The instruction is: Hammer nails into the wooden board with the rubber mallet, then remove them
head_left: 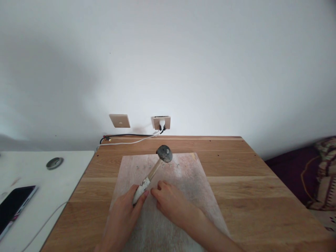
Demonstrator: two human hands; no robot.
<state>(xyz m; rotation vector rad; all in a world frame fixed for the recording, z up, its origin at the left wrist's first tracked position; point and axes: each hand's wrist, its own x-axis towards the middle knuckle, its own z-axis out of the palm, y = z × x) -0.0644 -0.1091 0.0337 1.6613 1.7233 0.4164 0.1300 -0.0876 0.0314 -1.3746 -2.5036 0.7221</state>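
So the hammer (153,171) is pretty beat up: a dark, roundish head with scuffs and a pale spot on its face, a bare light-wood handle, and a lower grip covered in chipped, flaky white stuff with dark patches. It's over the worn board (194,189) on the desk (249,182), tilted with its head up by the board's far edge. Can't tell if the head is touching anything.

The left hand (126,206) is wrapped around the white grip, thumb along it. The right hand (170,199) is just beside that grip, low over the board, fingers curled in. Can't tell if it's pinching something, since the fingertips are tucked out of sight.

The board is faded pinkish-grey with smudges, and a row of tiny specks (177,165) runs near its far edge, too small to make out. The hammer's head blocks a bit of that edge.

A black cable (126,134) and a white cable (126,143) run along the desk's far edge toward its far left corner. Past the left edge there's a white table (70,182) with a phone (15,206) and a round grey thing (54,163). Purple fabric (291,171) sits beyond the right edge. The wall socket (167,122) has a white plug (162,123) in it.
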